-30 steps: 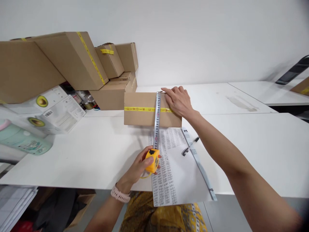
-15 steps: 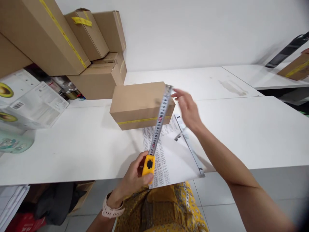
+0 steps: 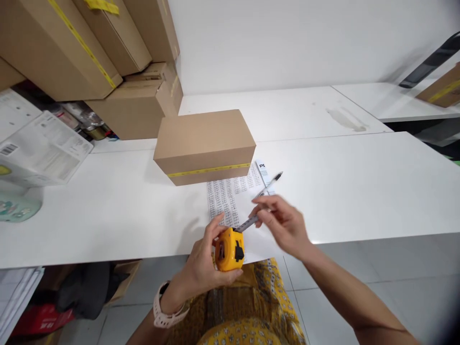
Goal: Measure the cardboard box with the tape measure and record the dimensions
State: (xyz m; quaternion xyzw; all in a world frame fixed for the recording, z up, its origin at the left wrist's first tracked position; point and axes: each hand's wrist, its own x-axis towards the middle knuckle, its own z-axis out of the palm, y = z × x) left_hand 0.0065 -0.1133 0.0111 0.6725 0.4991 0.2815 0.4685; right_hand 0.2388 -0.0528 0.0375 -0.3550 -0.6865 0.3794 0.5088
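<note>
My left hand is closed around a yellow tape measure with a black button, just over the table's front edge. A short length of its silver blade sticks out toward my right hand, whose fingers pinch the blade near its free end. Under both hands lies a sheet of paper with rows of small print. A pen lies beyond my right fingers, across a pale ruler-like strip. Behind the paper sits a closed cardboard box with yellow tape along its side.
Stacked cardboard boxes fill the back left. A white printed carton and a mint-green container stand at the left. A dark long object and another taped box are at the far right.
The blade, stretched long over the box's right end before, is now mostly drawn into its case. My right hand has come down and toward my left hand. The view has shifted slightly.
</note>
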